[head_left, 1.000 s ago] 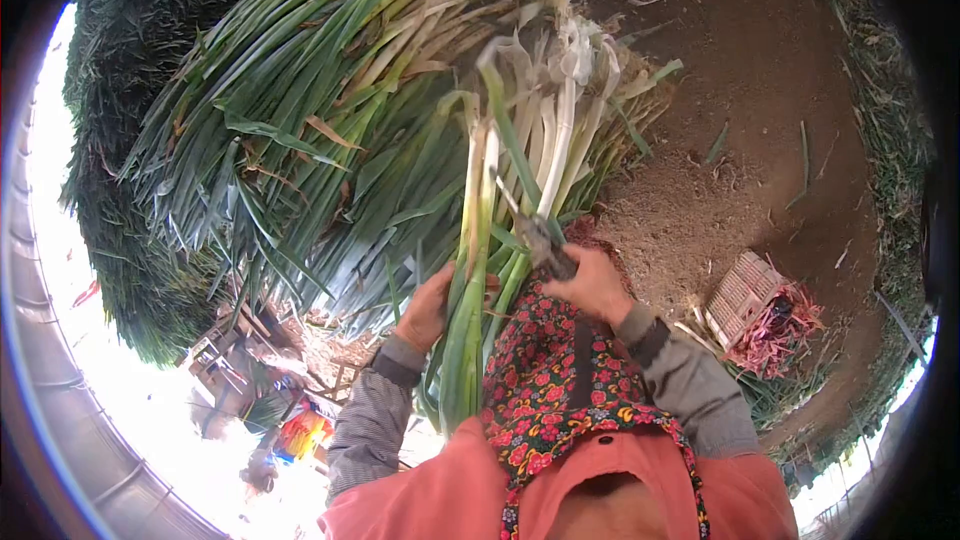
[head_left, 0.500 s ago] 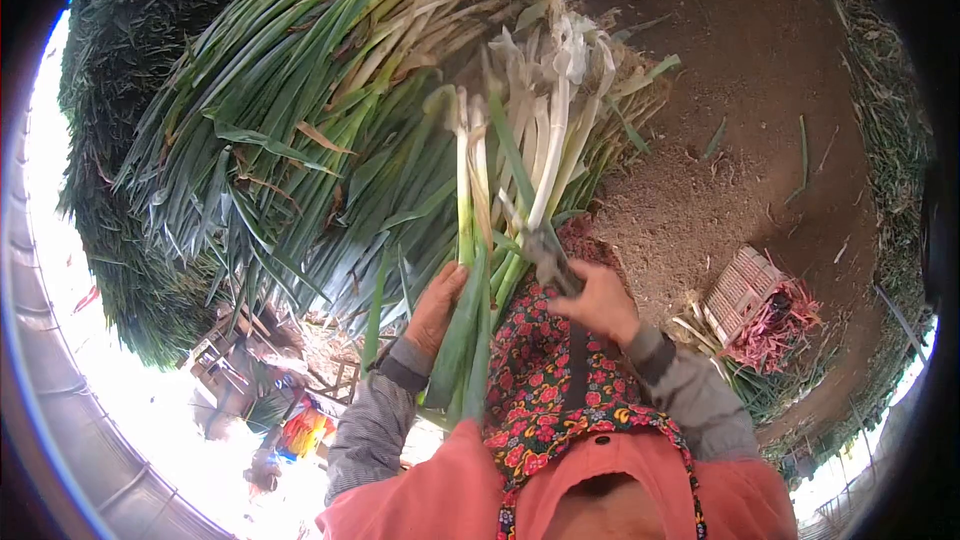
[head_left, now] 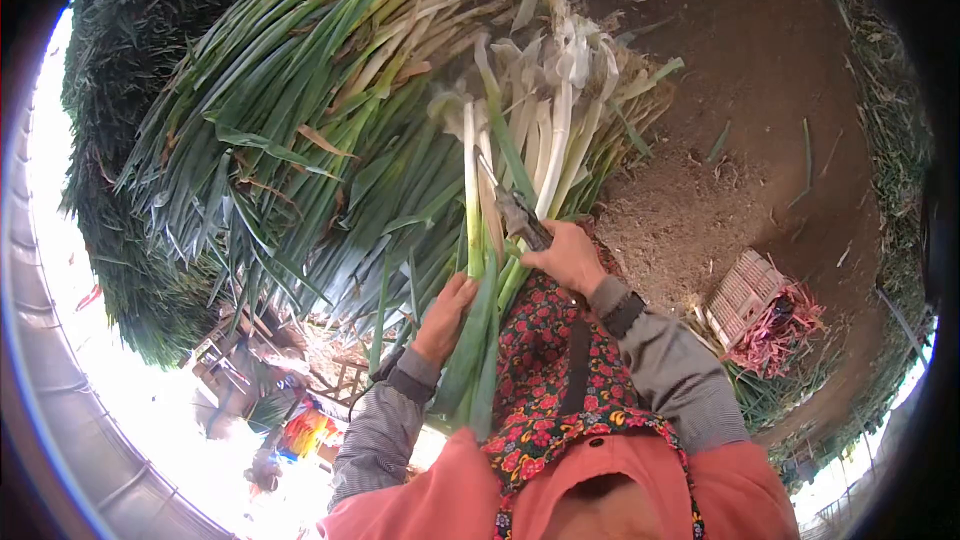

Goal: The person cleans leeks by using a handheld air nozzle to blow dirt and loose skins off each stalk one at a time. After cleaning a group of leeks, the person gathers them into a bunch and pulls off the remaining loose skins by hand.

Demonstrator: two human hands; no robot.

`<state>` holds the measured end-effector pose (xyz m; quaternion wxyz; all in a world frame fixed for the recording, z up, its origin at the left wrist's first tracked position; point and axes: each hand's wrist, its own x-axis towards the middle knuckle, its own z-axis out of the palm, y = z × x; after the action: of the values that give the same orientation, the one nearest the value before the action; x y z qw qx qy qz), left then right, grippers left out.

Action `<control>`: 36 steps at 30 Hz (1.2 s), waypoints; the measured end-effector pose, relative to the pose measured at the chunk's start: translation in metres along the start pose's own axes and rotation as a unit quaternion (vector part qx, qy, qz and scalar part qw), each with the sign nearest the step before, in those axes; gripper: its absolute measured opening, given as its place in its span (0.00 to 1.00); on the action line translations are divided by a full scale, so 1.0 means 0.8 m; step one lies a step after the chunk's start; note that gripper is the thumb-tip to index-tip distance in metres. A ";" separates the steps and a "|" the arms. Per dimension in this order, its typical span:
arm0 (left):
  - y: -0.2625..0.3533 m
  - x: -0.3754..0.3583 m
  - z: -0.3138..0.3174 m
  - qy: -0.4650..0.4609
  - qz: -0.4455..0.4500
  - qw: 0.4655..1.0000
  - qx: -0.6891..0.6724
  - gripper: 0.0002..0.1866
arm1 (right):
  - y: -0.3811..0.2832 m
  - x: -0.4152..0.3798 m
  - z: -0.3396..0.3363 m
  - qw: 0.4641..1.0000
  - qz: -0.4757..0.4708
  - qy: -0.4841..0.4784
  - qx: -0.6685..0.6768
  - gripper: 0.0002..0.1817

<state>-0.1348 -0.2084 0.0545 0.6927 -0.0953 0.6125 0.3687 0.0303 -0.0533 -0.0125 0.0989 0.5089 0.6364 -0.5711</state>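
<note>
My left hand (head_left: 443,318) is closed around the green leaves of a couple of long onion stalks (head_left: 472,190), whose white ends point away from me. My right hand (head_left: 568,258) grips a dark tool (head_left: 523,219) with a thin metal tip, which reaches up beside the held stalks. Just right of the tool, more white stalks (head_left: 556,150) lie with loose, frayed skins and roots at their far ends. Their lower parts are partly hidden behind the tool and my right hand.
A big heap of green onions (head_left: 290,120) spreads at the left, with a darker green pile (head_left: 110,70) beyond it. At the right, a pale basket (head_left: 745,295) with pink strips (head_left: 775,335) rests on brown soil (head_left: 740,90).
My right hand and the tool have moved left and slightly up, toward the stalks in my left hand. The left hand has shifted slightly and still holds them.
</note>
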 end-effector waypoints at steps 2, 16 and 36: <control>-0.004 0.003 -0.004 -0.002 0.001 1.000 0.003 0.18 | -0.015 -0.008 -0.009 1.000 0.006 -0.021 -0.007 0.36; 0.004 0.004 -0.012 -0.021 -0.022 0.998 -0.057 0.19 | 0.020 0.014 0.004 0.999 0.028 0.016 0.000 0.28; -0.016 0.101 -0.102 0.143 0.087 0.935 0.314 0.23 | 0.019 -0.035 0.031 0.998 0.048 0.032 0.026 0.28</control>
<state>-0.1921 -0.2332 -0.0428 0.5573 0.1287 0.7958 0.1988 0.0435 -0.0910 -0.0103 0.0922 0.5593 0.5991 -0.5654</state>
